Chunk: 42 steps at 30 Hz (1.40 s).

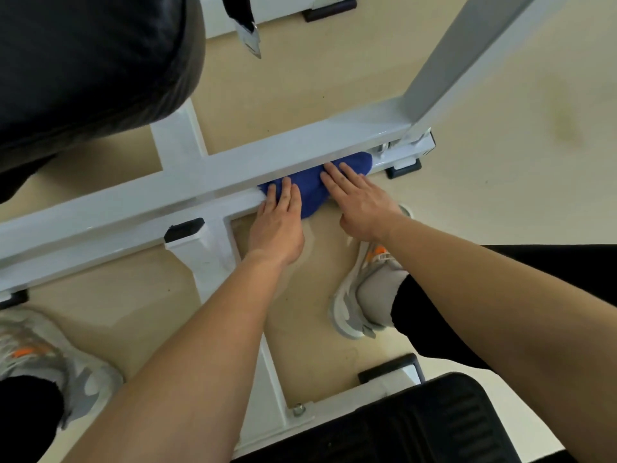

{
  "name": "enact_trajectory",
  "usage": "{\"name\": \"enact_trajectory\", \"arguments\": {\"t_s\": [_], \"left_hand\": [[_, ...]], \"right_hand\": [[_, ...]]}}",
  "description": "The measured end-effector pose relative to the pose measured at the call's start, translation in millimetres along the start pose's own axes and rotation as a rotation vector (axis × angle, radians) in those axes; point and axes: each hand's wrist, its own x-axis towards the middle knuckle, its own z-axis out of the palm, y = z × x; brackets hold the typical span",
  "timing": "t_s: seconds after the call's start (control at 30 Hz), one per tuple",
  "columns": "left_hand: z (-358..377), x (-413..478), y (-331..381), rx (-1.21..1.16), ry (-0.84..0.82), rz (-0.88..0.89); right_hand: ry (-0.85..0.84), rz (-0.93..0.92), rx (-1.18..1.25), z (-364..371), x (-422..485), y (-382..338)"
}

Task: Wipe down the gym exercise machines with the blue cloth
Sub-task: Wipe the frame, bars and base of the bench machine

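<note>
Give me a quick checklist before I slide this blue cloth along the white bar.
1. Left hand and right hand flat on the blue cloth: ok.
2. Cloth against the white bar: ok.
3. Bar bare to the left: ok.
4. Right shoe on the floor, off the frame: ok.
5. Dirt left on the bar: cannot tell.
6. Clearance from the black pad: cannot tell.
</note>
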Motion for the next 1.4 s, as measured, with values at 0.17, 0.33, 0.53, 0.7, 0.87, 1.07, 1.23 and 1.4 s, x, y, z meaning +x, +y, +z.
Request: {"name": "enact_trajectory", "arguments": {"t_s": [0.17, 0.33, 0.53, 0.7, 0.87, 1.07, 1.23, 1.4], "left_hand": [[-12.6, 37.7, 35.6, -0.001, 0.023, 0.126], [-11.2, 39.5, 28.6, -0.002, 0.037, 0.17], [6.4, 0.8, -22.1, -0.011, 0.117, 0.111], [-3.6, -3.6, -35.1, -0.031, 0.235, 0.072], [2.2, 6.7, -34.0, -0.041, 0.257, 0.066], [5.7, 10.2, -33.5, 0.015, 0.388, 0.021], [-0.2, 15.2, -32.9, -0.072, 0.397, 0.008], [-6.8, -26.4, -28.7, -0.239, 0.393, -0.027]], "right_hand": [[0.021, 0.204, 0.088, -6.6, -5.9, 19.0], [0.073, 0.276, 0.148, -8.8, 1.5, 1.3], [0.157, 0.063, 0.093, -4.0, 2.4, -58.1], [0.198, 0.075, 0.178, 8.3, 22.5, -74.8], [0.284, -0.006, 0.057, 9.7, 20.6, -50.4], [0.379, 0.095, 0.104, 16.7, 25.4, -45.2], [0.338, 0.123, 0.278, 6.0, 22.3, -60.2], [0.288, 0.16, 0.41, -7.2, -22.5, -76.2]]}}
